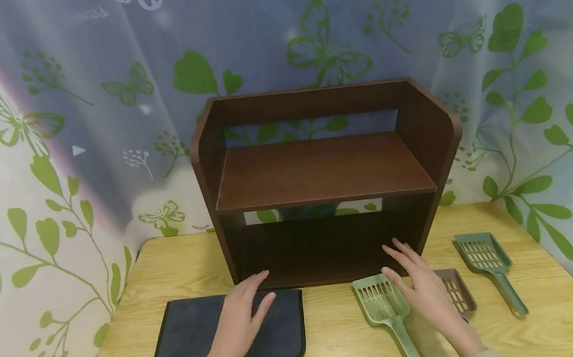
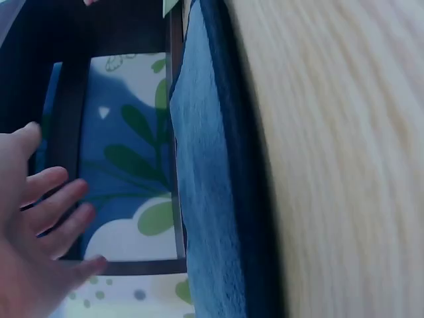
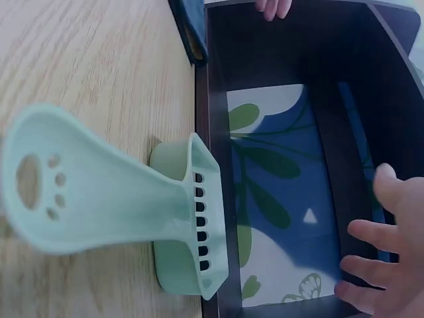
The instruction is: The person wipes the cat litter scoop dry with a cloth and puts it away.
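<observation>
My left hand (image 1: 239,322), fingers extended, hovers over a dark blue cloth mat (image 1: 199,335) with black edging and a small loop at its corner. My right hand (image 1: 425,291) is held out with spread fingers above a brown litter scoop (image 1: 458,295), hiding part of it. Just left of that hand lies a light green litter scoop (image 1: 383,301), its slotted end close to the shelf. Between and beyond both hands stands a dark brown two-tier shelf (image 1: 320,173), its lower front edge near the fingertips. Neither hand holds anything.
A darker green litter scoop (image 1: 484,259) lies at the right on the wooden table (image 1: 335,334). Behind the shelf hangs a curtain (image 1: 251,33) printed with leaves and butterflies, which also closes in both sides.
</observation>
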`<state>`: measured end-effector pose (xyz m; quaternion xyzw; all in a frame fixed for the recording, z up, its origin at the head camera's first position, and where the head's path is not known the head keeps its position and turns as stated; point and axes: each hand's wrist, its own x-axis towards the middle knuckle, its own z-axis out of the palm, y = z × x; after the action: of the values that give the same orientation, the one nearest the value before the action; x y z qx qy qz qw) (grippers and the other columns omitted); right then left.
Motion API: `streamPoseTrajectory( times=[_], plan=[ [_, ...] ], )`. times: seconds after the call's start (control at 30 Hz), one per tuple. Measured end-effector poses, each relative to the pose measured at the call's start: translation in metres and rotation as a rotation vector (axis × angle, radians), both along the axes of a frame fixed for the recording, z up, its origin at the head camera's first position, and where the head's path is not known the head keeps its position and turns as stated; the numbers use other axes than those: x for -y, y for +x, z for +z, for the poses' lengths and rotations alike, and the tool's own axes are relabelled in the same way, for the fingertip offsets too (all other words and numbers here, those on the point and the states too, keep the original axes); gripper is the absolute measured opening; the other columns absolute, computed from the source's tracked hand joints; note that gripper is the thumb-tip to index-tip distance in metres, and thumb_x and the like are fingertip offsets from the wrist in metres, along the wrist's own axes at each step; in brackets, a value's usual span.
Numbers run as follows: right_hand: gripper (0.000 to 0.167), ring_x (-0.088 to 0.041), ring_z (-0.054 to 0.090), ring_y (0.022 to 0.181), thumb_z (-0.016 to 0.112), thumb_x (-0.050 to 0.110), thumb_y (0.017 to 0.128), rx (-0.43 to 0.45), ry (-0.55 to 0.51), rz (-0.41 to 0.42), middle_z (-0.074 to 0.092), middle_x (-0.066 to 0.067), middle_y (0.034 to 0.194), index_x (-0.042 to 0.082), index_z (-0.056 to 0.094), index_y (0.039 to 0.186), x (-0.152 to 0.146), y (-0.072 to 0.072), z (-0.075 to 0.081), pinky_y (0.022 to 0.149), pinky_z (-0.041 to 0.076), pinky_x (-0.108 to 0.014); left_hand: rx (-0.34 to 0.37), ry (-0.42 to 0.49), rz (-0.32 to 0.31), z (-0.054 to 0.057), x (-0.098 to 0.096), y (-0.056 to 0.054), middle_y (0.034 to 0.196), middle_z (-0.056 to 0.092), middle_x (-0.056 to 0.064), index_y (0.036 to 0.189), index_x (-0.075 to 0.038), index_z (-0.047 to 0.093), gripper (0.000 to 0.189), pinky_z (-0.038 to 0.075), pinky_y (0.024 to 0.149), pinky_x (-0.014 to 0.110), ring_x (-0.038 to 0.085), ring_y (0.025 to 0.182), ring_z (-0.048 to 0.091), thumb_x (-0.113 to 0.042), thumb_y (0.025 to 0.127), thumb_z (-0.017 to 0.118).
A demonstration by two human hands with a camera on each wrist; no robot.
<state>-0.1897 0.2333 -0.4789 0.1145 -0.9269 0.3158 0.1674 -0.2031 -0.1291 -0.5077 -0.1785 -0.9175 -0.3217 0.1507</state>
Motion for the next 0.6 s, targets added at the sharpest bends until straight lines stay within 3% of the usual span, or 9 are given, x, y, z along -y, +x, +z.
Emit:
streamPoseTrajectory(
  times=[0.13, 0.17, 0.23, 0.3, 0.37, 0.43, 0.6],
  plan=[
    [0.038, -0.040, 0.066, 0.109, 0.059, 0.023, 0.105, -0.012, -0.107, -0.009, 0.059, -0.020, 0.140, 0.008, 0.061, 0.139, -0.008, 0.001, -0.001, 0.081, 0.055, -0.055, -0.058, 0.045, 0.037, 0.005, 0.008, -0.004, 0.124, 0.070, -0.001, 0.135, -0.017, 0.065, 0.037, 0.054, 0.092, 0.044, 0.020, 0.111, 0.067, -0.035, 0.103, 0.061],
    [0.035, -0.037, 0.068, 0.105, 0.057, 0.024, 0.106, 0.003, -0.130, -0.014, 0.063, -0.018, 0.135, 0.008, 0.063, 0.136, -0.010, 0.001, -0.002, 0.082, 0.055, -0.052, -0.074, 0.053, 0.045, 0.006, 0.011, -0.006, 0.118, 0.072, -0.002, 0.132, -0.017, 0.066, 0.033, 0.056, 0.082, 0.041, 0.017, 0.098, 0.070, -0.032, 0.103, 0.062],
    [0.031, -0.034, 0.069, 0.104, 0.055, 0.025, 0.107, 0.040, -0.170, -0.031, 0.069, -0.015, 0.124, 0.009, 0.067, 0.129, -0.014, 0.001, -0.004, 0.082, 0.057, -0.046, -0.104, 0.050, 0.065, 0.007, 0.017, -0.009, 0.109, 0.074, -0.003, 0.127, -0.017, 0.069, 0.028, 0.055, 0.065, 0.033, 0.013, 0.080, 0.070, -0.028, 0.102, 0.064],
    [0.029, -0.032, 0.072, 0.093, 0.053, 0.027, 0.107, 0.096, -0.198, -0.047, 0.073, -0.014, 0.114, 0.008, 0.069, 0.123, -0.017, 0.001, -0.006, 0.073, 0.057, -0.038, -0.125, 0.037, 0.084, 0.008, 0.024, -0.014, 0.103, 0.076, -0.003, 0.122, -0.017, 0.071, 0.023, 0.049, 0.056, 0.028, 0.011, 0.069, 0.068, -0.025, 0.101, 0.066],
    [0.029, -0.030, 0.072, 0.085, 0.052, 0.028, 0.108, 0.149, -0.216, -0.064, 0.074, -0.014, 0.106, 0.008, 0.069, 0.119, -0.020, 0.003, -0.008, 0.064, 0.054, -0.030, -0.128, 0.010, 0.100, 0.007, 0.032, -0.018, 0.100, 0.076, -0.001, 0.118, -0.017, 0.073, 0.020, 0.045, 0.051, 0.027, 0.013, 0.064, 0.066, -0.023, 0.099, 0.068],
    [0.029, -0.030, 0.072, 0.081, 0.053, 0.028, 0.107, 0.196, -0.235, -0.070, 0.074, -0.015, 0.102, 0.006, 0.069, 0.117, -0.023, 0.005, -0.010, 0.058, 0.051, -0.027, -0.130, -0.037, 0.125, 0.005, 0.040, -0.023, 0.101, 0.076, 0.001, 0.113, -0.016, 0.075, 0.018, 0.050, 0.055, 0.028, 0.016, 0.071, 0.071, -0.024, 0.099, 0.069],
    [0.031, -0.025, 0.072, 0.079, 0.054, 0.028, 0.107, 0.283, -0.253, -0.077, 0.074, -0.013, 0.101, 0.002, 0.067, 0.117, -0.027, 0.012, -0.014, 0.056, 0.051, -0.026, -0.113, -0.150, 0.185, -0.002, 0.058, -0.030, 0.100, 0.076, 0.005, 0.106, -0.013, 0.077, 0.016, 0.055, 0.059, 0.038, 0.025, 0.080, 0.073, -0.025, 0.096, 0.072]
  ],
)
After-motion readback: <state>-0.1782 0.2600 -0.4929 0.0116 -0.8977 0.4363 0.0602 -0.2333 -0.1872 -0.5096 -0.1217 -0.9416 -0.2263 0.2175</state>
